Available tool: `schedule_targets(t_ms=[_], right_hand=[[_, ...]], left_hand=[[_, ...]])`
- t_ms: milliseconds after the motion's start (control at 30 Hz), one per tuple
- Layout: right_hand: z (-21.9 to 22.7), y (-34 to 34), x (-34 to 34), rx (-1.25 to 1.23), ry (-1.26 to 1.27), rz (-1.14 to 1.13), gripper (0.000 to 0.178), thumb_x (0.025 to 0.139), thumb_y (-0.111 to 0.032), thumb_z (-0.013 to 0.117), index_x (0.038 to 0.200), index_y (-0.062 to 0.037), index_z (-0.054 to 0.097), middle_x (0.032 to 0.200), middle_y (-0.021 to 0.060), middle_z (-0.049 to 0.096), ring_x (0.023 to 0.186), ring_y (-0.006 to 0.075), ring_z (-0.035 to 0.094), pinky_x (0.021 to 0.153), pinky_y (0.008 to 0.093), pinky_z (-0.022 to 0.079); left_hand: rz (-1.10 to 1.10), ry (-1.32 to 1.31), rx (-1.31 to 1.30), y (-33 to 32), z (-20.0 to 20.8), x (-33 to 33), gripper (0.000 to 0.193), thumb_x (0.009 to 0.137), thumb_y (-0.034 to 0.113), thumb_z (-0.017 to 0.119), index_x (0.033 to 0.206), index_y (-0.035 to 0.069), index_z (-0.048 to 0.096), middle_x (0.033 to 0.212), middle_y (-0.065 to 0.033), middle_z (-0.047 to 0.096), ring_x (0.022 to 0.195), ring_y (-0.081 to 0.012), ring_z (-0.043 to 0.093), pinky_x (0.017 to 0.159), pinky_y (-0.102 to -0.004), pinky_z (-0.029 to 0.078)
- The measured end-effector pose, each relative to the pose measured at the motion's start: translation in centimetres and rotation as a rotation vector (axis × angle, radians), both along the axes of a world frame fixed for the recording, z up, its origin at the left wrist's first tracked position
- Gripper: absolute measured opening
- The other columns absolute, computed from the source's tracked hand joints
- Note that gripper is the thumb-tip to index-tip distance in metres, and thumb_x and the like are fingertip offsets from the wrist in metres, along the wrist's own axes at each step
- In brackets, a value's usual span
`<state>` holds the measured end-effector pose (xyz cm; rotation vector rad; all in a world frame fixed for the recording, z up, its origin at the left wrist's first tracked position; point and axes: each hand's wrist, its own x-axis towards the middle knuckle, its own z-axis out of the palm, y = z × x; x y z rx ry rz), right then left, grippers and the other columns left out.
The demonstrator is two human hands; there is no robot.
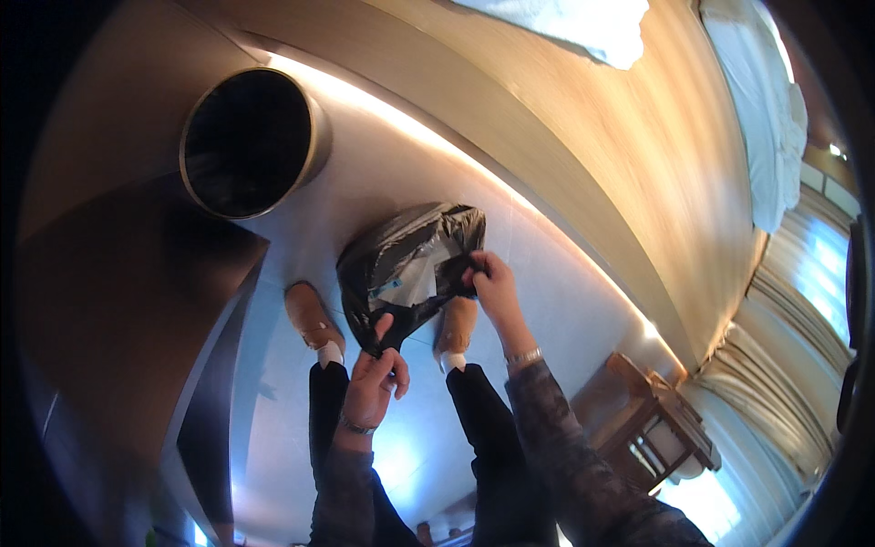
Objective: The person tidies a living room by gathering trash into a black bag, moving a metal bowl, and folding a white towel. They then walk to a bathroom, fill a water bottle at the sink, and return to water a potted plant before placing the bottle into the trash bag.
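Observation:
Between my feet and the wall, a black plastic trash bag (pixel 360 273) hangs or rests with its mouth spread, and pale crumpled waste (pixel 415 281) shows inside. My left hand (pixel 372 378) grips the near edge of the bag, thumb raised, fingers curled. At the bag's right edge, my right hand (pixel 492 284) pinches the rim of the plastic. Whether the bag's bottom touches the floor cannot be seen. A round bin (pixel 319 137) with a dark inside and a thin pale rim stands to the upper left, apart from both hands.
My brown shoes (pixel 308 313) stand on the pale floor (pixel 273 419) below the bag. A light strip runs under the wooden base (pixel 565 173) at the right. Dark furniture (pixel 100 301) fills the left, and a wooden chair (pixel 652 428) sits lower right near the curtains (pixel 775 365).

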<state>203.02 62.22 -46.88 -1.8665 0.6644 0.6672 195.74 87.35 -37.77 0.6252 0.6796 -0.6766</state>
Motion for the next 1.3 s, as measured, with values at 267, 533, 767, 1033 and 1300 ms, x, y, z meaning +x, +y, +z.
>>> schedule_targets(t_ms=[267, 533, 767, 1033, 1300], right_hand=[[14.3, 6.6, -5.2, 0.420, 0.019, 0.249, 0.037, 0.087, 0.006, 0.050, 0.121, -0.0031, 0.060, 0.093, 0.0060, 0.062, 0.084, 0.0145, 0.063, 0.073, 0.0283, 0.053], [24.1, 11.6, -9.4, 0.502, -0.255, 0.941, 0.047, 0.094, -0.018, 0.060, 0.140, -0.0131, 0.052, 0.119, 0.0164, 0.063, 0.097, 0.0303, 0.064, 0.085, 0.0359, 0.052], [24.4, 18.6, -17.1, 0.680, -0.057, 1.233, 0.053, 0.098, -0.026, 0.059, 0.145, -0.0084, 0.044, 0.134, 0.0195, 0.052, 0.125, 0.0288, 0.049, 0.104, 0.0366, 0.039], [24.0, 28.5, -30.1, 0.503, -0.176, 1.292, 0.055, 0.094, -0.029, 0.064, 0.140, -0.0065, 0.046, 0.117, 0.0183, 0.059, 0.103, 0.0311, 0.063, 0.087, 0.0372, 0.051], [21.8, 28.2, -35.4, 0.268, -0.162, 1.304, 0.043, 0.093, -0.025, 0.064, 0.130, -0.0049, 0.054, 0.118, 0.0180, 0.063, 0.098, 0.0258, 0.068, 0.085, 0.0363, 0.054]], left_hand=[[-0.029, 0.139, 0.276, -4.2, 5.1, -5.9, 0.033, 0.098, 0.021, 0.054, 0.128, 0.005, 0.054, 0.086, -0.0004, 0.060, 0.073, -0.0072, 0.055, 0.059, -0.0212, 0.044], [0.040, 0.066, 0.470, -1.4, 12.8, -13.4, 0.045, 0.098, 0.019, 0.053, 0.140, 0.006, 0.046, 0.100, -0.0035, 0.064, 0.078, -0.0106, 0.058, 0.066, -0.0246, 0.049], [0.129, 0.059, 0.780, 1.9, 12.3, -23.8, 0.025, 0.093, 0.007, 0.057, 0.116, 0.004, 0.064, 0.107, -0.0059, 0.068, 0.101, -0.0167, 0.063, 0.090, -0.0310, 0.049], [0.772, 0.298, 0.412, 10.6, 10.1, -37.2, 0.017, 0.098, 0.013, 0.056, 0.108, 0.003, 0.065, 0.103, -0.0067, 0.069, 0.098, -0.0159, 0.064, 0.086, -0.0287, 0.050], [0.655, 0.336, 0.697, 17.4, 8.0, -48.6, 0.020, 0.096, 0.012, 0.057, 0.077, 0.007, 0.058, 0.079, -0.0042, 0.069, 0.068, -0.0126, 0.062, 0.058, -0.0273, 0.048]])
